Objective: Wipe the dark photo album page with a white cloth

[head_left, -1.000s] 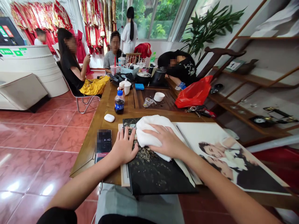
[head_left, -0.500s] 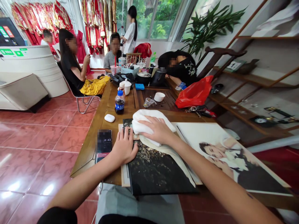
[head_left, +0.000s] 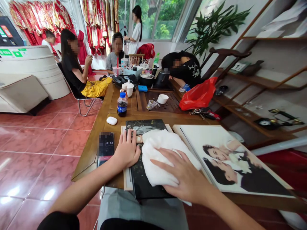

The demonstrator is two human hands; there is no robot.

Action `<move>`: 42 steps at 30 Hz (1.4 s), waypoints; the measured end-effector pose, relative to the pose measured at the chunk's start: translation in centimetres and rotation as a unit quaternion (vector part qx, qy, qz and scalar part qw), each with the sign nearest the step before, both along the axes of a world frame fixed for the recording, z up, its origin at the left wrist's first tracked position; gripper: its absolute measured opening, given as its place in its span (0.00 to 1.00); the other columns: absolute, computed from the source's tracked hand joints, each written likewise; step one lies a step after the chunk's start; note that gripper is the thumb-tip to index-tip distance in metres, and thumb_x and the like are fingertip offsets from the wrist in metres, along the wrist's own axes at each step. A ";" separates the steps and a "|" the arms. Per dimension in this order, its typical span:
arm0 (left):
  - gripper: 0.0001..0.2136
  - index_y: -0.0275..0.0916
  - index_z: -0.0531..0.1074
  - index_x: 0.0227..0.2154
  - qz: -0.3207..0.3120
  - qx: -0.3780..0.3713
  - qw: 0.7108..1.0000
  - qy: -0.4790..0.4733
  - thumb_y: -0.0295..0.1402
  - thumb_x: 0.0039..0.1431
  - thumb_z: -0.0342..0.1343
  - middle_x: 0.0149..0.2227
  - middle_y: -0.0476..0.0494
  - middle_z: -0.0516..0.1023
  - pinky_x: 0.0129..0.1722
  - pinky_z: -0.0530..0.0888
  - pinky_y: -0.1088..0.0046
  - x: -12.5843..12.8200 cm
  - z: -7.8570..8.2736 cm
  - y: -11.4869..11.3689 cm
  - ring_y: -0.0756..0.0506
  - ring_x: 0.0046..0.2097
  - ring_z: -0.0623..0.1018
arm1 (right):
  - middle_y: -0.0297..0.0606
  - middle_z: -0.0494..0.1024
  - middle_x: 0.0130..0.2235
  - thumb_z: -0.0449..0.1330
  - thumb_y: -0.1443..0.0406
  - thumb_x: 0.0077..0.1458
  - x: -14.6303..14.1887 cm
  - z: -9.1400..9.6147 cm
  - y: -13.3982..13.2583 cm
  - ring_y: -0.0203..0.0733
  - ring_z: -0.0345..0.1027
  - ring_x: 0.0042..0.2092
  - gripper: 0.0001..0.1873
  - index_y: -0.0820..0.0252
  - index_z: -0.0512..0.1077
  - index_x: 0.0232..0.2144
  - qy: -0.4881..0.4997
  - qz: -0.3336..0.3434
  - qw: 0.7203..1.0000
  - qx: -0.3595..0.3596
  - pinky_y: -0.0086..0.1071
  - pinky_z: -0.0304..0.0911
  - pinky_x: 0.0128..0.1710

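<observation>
White cloth (head_left: 165,156), bunched towelling: lies on the cover of the dark album (head_left: 137,179), lower centre of the frame, and overhangs its right edge and near edge.

Right hand (head_left: 184,175): fingers spread, palm down on the near part of the cloth, which it presses flat to the cover. It grips nothing; the open palm seems meant to load a wide patch of the cloth.

Left hand (head_left: 127,150): open and flat, fingers loosely together, bearing down on the album's left edge. It looks placed to stop the album sliding under the other hand.

Dark album: glossy black cover with a small photograph at its far end. It rests on a pale board (head_left: 126,182) at the near edge of the wooden surface (head_left: 90,156), square to the person's lap.

Large portrait print (head_left: 230,159): lies flat just right of the album, touching the cloth.

Phone (head_left: 106,148): face up, screen lit, just left of the left hand.

White earbud case (head_left: 111,120) and cola bottle (head_left: 122,104): beyond the phone, apart from both hands.

Red plastic bag (head_left: 198,94) and white bowl (head_left: 162,98): further up the surface, right of centre, well away from the album
</observation>
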State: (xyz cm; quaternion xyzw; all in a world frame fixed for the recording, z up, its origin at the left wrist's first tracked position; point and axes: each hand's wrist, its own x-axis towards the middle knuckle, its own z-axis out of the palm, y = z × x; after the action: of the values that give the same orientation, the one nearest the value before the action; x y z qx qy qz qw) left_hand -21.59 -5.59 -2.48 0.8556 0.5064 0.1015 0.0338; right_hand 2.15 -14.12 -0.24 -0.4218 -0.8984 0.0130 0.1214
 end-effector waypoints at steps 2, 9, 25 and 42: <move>0.31 0.25 0.51 0.70 0.001 -0.005 1.000 0.001 0.38 0.68 0.42 0.71 0.22 0.54 0.67 0.59 0.48 0.0 0.1 0.0 0.28 0.72 0.55 | 0.48 0.59 0.70 0.64 0.59 0.46 0.2 0.0 -1.1 0.64 0.58 0.65 0.40 0.43 0.66 0.64 -0.003 0.011 1.000 0.000 0.62 0.52 0.59; 0.32 0.24 0.50 0.70 -0.003 -0.017 1.000 -0.002 0.38 0.68 0.42 0.71 0.20 0.53 0.67 0.59 0.46 0.0 0.2 0.1 0.28 0.73 0.54 | 0.47 0.60 0.69 0.65 0.60 0.44 0.5 0.4 -0.4 0.62 0.59 0.65 0.41 0.43 0.67 0.62 -0.010 0.028 0.999 -0.017 0.60 0.54 0.59; 0.32 0.24 0.48 0.70 -0.008 -0.039 0.999 -0.001 0.38 0.70 0.40 0.71 0.19 0.51 0.67 0.58 0.45 -0.2 0.5 0.3 0.28 0.73 0.52 | 0.48 0.62 0.68 0.59 0.50 0.59 -0.8 0.7 13.9 0.66 0.60 0.63 0.33 0.47 0.65 0.65 -0.013 -0.136 0.990 -0.019 0.63 0.58 0.57; 0.32 0.23 0.47 0.70 -0.002 -0.046 0.999 0.009 0.37 0.69 0.41 0.71 0.17 0.50 0.67 0.59 0.46 0.0 0.8 0.1 0.27 0.73 0.52 | 0.48 0.64 0.65 0.60 0.60 0.55 2.0 -0.9 1.9 0.60 0.60 0.63 0.31 0.48 0.69 0.61 0.011 -0.081 0.995 0.060 0.56 0.59 0.56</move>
State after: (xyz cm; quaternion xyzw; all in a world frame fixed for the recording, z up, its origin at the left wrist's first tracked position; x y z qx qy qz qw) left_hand -21.61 -5.49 -1.67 0.8552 0.5089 0.0706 0.0691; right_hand 4.17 -12.22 -1.10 -0.4854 -0.8589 -0.0464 0.1566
